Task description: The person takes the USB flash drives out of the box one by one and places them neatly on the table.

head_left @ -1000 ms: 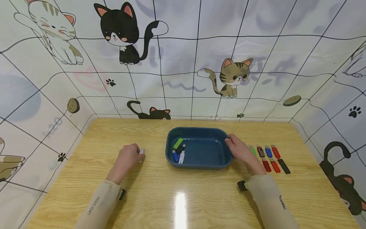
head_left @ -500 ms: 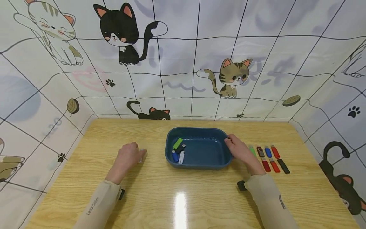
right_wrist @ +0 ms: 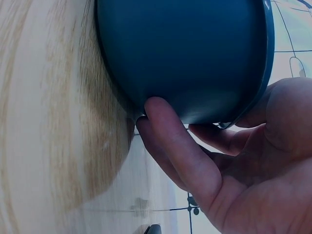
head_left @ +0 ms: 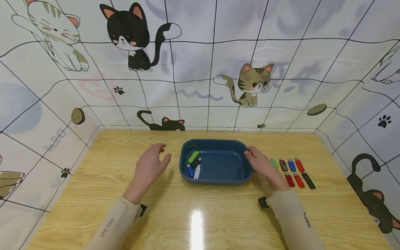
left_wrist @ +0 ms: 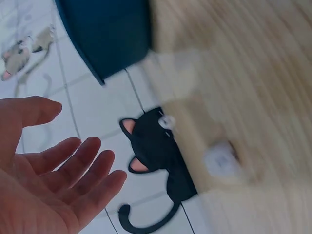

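Observation:
My left hand [head_left: 150, 166] hovers above the table left of a dark blue plastic bin [head_left: 228, 166], palm empty and fingers loosely spread. A blurred white object [left_wrist: 223, 160] sits on the tabletop beyond its fingers in the left wrist view; in the head view the hand hides it. My right hand [head_left: 260, 165] grips the bin's right end, thumb over the rim and fingers against the outer wall. Inside, at the bin's left, lie a green USB stick [head_left: 193, 157], a black one [head_left: 196, 162], a blue one [head_left: 190, 170] and a white one [head_left: 197, 171].
Right of the bin, several USB sticks lie in two rows, among them a blue stick [head_left: 292, 165], a red stick [head_left: 299, 165] and a black stick [head_left: 308, 181]. My right forearm partly covers a green one [head_left: 274, 164]. A cat-patterned wall covering [head_left: 193, 69] borders the wooden table [head_left: 175, 215].
My left hand has let go of a small white item on the table, lifted and opened, moving slightly right. My right hand stays on the bin, which has not moved.

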Action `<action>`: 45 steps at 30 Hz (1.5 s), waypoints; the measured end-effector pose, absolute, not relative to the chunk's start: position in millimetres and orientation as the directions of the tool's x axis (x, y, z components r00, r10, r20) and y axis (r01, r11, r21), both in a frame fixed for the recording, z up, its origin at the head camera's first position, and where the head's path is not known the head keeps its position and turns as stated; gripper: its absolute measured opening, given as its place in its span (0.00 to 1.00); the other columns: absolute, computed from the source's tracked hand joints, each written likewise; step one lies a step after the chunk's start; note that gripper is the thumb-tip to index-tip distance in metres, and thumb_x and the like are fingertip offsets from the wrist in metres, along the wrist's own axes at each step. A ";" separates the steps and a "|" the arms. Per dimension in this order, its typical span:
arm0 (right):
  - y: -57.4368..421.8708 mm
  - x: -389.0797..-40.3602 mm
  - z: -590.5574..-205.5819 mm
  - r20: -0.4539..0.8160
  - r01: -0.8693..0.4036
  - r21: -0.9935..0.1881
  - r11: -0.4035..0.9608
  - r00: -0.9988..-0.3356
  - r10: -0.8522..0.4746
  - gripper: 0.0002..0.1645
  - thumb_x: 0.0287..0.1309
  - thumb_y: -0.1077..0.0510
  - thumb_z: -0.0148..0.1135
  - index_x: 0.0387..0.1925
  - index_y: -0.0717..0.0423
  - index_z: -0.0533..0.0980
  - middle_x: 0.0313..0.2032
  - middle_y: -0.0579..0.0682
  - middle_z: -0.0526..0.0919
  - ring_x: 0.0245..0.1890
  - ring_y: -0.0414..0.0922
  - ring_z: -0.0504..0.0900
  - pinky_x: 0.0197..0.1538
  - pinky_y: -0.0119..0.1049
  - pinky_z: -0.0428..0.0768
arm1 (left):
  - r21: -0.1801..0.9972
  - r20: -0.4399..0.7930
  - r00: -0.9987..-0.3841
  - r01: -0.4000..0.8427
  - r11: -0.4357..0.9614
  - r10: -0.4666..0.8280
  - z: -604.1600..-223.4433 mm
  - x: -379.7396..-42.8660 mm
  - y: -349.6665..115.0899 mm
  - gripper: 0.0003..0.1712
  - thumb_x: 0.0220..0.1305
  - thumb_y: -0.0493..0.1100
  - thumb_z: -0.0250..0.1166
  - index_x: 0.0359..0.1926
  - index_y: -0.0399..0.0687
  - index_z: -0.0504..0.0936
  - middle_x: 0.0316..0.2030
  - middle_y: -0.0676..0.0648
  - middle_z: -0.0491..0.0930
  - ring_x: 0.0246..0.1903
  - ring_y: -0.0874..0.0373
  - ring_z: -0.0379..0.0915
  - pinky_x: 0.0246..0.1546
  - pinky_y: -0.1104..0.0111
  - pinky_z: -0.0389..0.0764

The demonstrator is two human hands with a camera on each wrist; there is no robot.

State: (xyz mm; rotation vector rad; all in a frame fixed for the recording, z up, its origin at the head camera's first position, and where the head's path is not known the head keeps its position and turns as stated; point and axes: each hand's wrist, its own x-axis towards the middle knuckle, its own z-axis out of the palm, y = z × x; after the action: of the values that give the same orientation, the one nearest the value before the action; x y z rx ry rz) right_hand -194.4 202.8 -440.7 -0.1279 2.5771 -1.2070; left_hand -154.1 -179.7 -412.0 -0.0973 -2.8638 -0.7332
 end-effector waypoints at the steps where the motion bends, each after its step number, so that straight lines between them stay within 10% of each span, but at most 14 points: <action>1: 203.0 -194.9 -441.6 -0.224 0.044 -0.764 0.644 -0.954 -0.201 0.30 0.83 0.53 0.38 0.72 0.72 0.58 0.66 0.75 0.68 0.59 0.67 0.77 0.44 0.51 0.87 | 0.477 0.201 -0.979 0.118 0.871 0.023 -410.6 -153.9 -175.5 0.26 0.70 0.48 0.66 0.62 0.38 0.79 0.53 0.38 0.82 0.51 0.41 0.80 0.48 0.46 0.82; 18: 203.2 -194.6 -440.9 -0.217 0.033 -0.771 0.636 -0.953 -0.213 0.29 0.83 0.54 0.39 0.71 0.72 0.60 0.65 0.75 0.69 0.59 0.67 0.77 0.45 0.52 0.87 | 0.257 0.370 -0.885 0.389 0.884 0.282 -411.6 -149.9 -112.9 0.17 0.66 0.44 0.72 0.51 0.38 0.85 0.47 0.39 0.81 0.45 0.42 0.79 0.43 0.53 0.84; 45: 204.5 -193.8 -441.0 -0.233 0.049 -0.783 0.620 -0.947 -0.221 0.30 0.83 0.52 0.39 0.73 0.69 0.58 0.67 0.73 0.67 0.60 0.67 0.76 0.45 0.52 0.87 | 0.206 0.050 -0.935 0.352 0.913 0.350 -420.6 -161.3 -68.1 0.14 0.65 0.44 0.73 0.28 0.41 0.81 0.24 0.45 0.79 0.25 0.47 0.82 0.23 0.56 0.85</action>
State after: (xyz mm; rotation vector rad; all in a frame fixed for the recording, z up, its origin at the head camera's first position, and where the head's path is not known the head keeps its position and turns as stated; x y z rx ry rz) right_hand -193.8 204.5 -441.0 -0.1392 2.5388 -1.2412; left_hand -161.3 -68.1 -420.6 -0.5619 -3.0610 -0.3331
